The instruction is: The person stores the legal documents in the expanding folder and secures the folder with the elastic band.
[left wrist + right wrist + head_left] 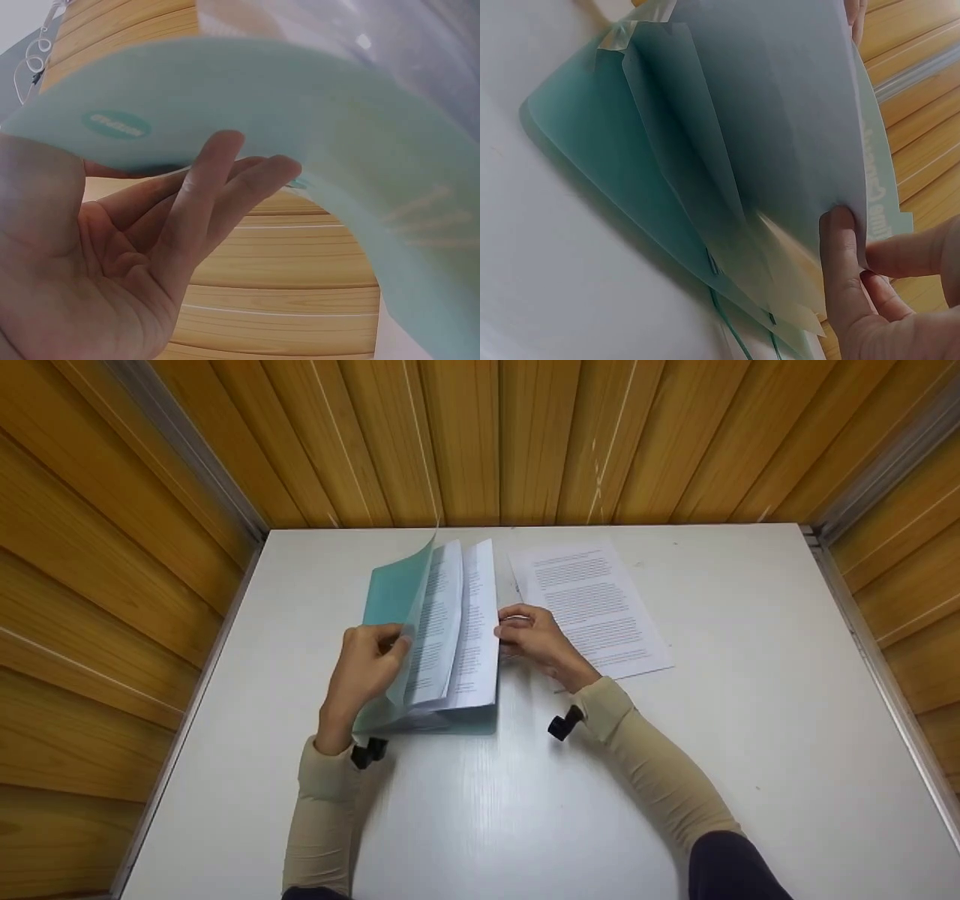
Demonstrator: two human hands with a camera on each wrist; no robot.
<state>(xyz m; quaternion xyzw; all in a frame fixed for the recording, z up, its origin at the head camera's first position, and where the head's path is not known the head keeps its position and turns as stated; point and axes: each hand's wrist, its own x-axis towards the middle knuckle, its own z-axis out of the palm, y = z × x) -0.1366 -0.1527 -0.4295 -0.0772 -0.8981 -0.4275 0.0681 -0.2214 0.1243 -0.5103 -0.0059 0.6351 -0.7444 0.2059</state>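
Note:
A teal plastic folder (394, 592) stands partly opened on the table, its translucent cover (255, 90) bowed upward. My left hand (366, 664) pinches the edge of that cover between thumb and fingers. Inside are printed sheets (478, 622), fanned apart and lifted at their right side. My right hand (536, 637) pinches the right edge of the outer sheet; in the right wrist view its fingers (840, 255) press on one face, with the thumb on the other. Below the raised sheets, the folder's back (607, 142) lies on the table.
More printed sheets (589, 607) lie on the white table (465, 825) to the right of the folder, partly behind my right hand. Wooden panel walls (525, 442) border the table at the back and sides. Thin green cords (727, 322) hang by the folder's edge.

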